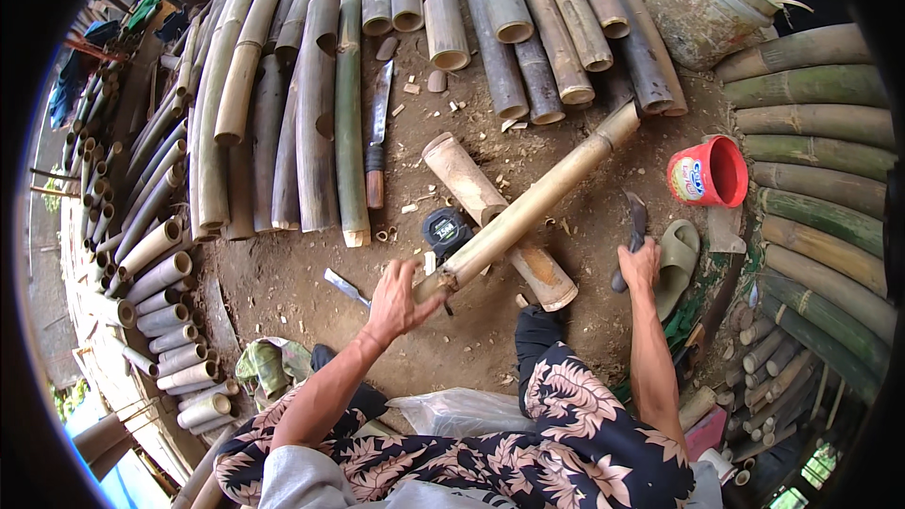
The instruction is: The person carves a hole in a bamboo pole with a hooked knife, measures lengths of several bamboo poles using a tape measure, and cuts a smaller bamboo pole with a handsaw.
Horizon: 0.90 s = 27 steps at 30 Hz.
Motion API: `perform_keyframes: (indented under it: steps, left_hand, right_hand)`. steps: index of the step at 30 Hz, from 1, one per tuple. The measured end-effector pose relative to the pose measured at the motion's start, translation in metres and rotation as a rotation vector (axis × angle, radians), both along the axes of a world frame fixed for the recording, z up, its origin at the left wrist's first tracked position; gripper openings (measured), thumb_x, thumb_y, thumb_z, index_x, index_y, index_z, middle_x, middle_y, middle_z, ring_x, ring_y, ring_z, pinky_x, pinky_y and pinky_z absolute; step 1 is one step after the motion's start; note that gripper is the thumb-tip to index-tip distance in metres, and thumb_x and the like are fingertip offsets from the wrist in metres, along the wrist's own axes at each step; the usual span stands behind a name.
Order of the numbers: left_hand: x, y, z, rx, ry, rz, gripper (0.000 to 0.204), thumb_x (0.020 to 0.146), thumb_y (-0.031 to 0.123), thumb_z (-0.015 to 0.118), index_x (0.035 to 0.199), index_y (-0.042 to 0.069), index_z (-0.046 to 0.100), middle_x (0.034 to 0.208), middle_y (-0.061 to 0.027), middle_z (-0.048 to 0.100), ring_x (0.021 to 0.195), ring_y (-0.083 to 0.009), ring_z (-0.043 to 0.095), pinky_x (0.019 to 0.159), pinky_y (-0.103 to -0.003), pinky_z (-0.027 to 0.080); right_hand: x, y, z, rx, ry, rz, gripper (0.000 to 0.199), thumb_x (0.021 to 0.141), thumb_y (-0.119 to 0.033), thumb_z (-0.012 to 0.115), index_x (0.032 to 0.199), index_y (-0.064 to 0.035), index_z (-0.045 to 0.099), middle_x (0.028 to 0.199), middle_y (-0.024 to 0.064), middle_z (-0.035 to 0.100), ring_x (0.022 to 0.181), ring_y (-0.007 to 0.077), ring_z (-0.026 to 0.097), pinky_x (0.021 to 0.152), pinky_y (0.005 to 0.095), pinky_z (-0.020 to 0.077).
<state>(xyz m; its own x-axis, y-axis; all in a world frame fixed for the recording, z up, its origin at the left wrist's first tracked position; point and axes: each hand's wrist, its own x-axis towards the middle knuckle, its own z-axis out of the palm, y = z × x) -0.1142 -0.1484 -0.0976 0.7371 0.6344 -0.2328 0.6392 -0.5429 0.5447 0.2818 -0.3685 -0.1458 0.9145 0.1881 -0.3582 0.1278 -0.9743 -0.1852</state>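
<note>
- Left hand [401, 297]: clenched around the near end of a long pale bamboo pole [528, 207], fingers wrapped over the top.
- Bamboo pole: lies slantwise on the dirt ground [283, 273], its far end pointing up and to the right toward the row of dark bamboo lengths [528, 28]. It rests across a shorter, thicker bamboo section [495, 217], touching it where the two cross.
- Right hand [639, 264]: well to the right of the pole, closed on the dark handle of a curved knife [633, 236]; the blade points away from the person.
- A grey-green sandal [677, 264] lies just beside the right hand, farther right of the pole.
- A black tape measure [446, 229] sits against the pole's left side, near the left hand.
- A small chisel-like blade [344, 287] lies on the ground left of the pole's held end.
- A long machete [378, 137] lies left of the pole, beside split bamboo halves [316, 113].
- A red cup [709, 172] stands right of the pole's far end; a grimy bucket [702, 0] stands beyond it.
- Floral-patterned trousers [566, 434] cover the person's legs, nearer the camera than the pole.
</note>
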Motion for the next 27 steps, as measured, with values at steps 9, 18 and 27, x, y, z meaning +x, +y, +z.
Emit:
perform_keyframes:
  steps: [9,18,27]
  left_hand:
    - [0.087,0.088,-0.054,-0.209,0.205,0.198,0.086,0.066,0.055,0.083,0.122,-0.006,0.060,0.107,-0.0261,0.068,0.101,-0.0354,0.067,0.090,-0.041,0.053]
    - [0.019,0.049,0.012,-0.686,-0.532,0.855,0.047,0.081,0.031,0.081,0.104,-0.004,0.060,0.087,-0.0102,0.068,0.069,-0.0135,0.065,0.058,-0.026,0.053]
    - [0.046,-0.114,0.058,-0.161,-0.318,0.451,0.075,0.073,0.019,0.082,0.133,-0.002,0.044,0.114,-0.0218,0.051,0.096,-0.0335,0.060,0.086,-0.044,0.054]
  right_hand:
    - [-0.119,-0.008,0.014,0.356,0.014,0.761,0.088,0.079,-0.050,0.074,0.144,-0.0017,0.039,0.136,0.0254,0.043,0.125,0.0392,0.044,0.105,0.0501,0.0395]
    - [-0.157,0.052,-0.018,0.382,-0.064,0.559,0.078,0.080,-0.040,0.076,0.138,0.0002,0.043,0.130,0.0203,0.049,0.120,0.0381,0.046,0.102,0.0515,0.0357]
    - [-0.195,0.081,0.084,0.809,0.888,0.682,0.105,0.080,-0.062,0.073,0.149,0.0039,0.030,0.138,0.0272,0.048,0.122,0.0326,0.052,0.103,0.0410,0.0428]
